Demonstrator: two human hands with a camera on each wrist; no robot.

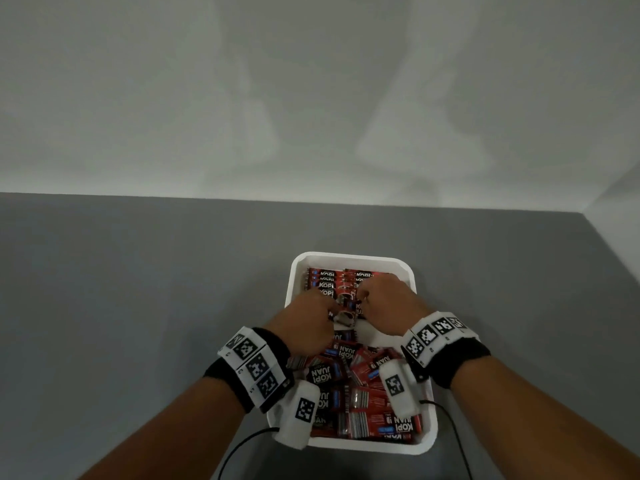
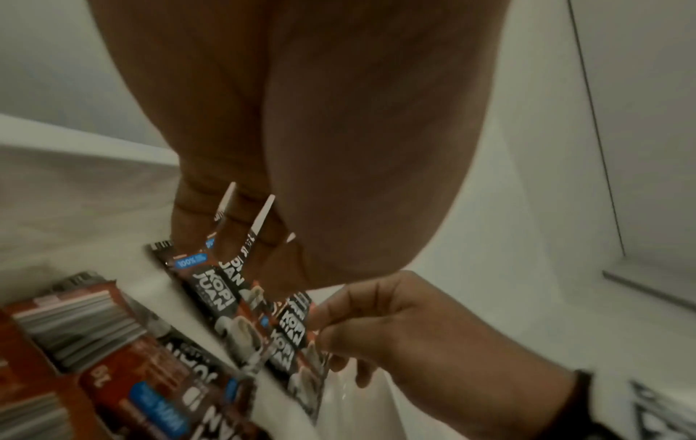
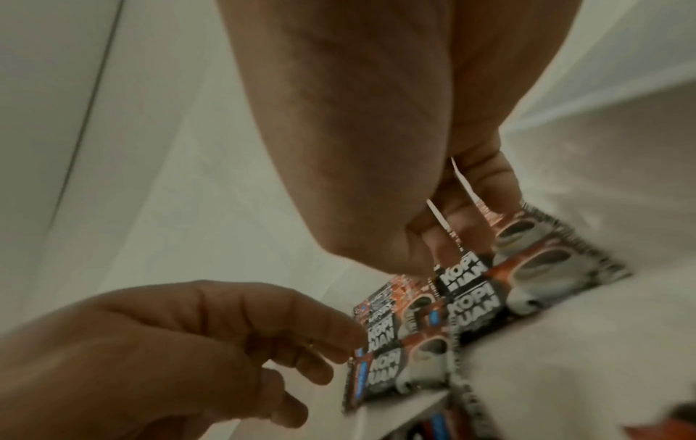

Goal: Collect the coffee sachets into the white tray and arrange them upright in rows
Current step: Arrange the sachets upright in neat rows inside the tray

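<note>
A white tray sits on the grey table. At its far end, red and black coffee sachets stand upright in rows. A loose pile of sachets fills the near half. Both hands meet mid-tray. My left hand grips a small bunch of sachets, fingers curled between their top edges. My right hand pinches sachets of the same group from the other side. In the right wrist view the left hand holds the nearest sachet's edge. The fingertips are partly hidden behind the packets.
The grey table runs to a white wall behind the tray and to a side wall at the right. Black cables trail from both wrist bands towards the near edge. Bare white tray floor shows between rows and pile.
</note>
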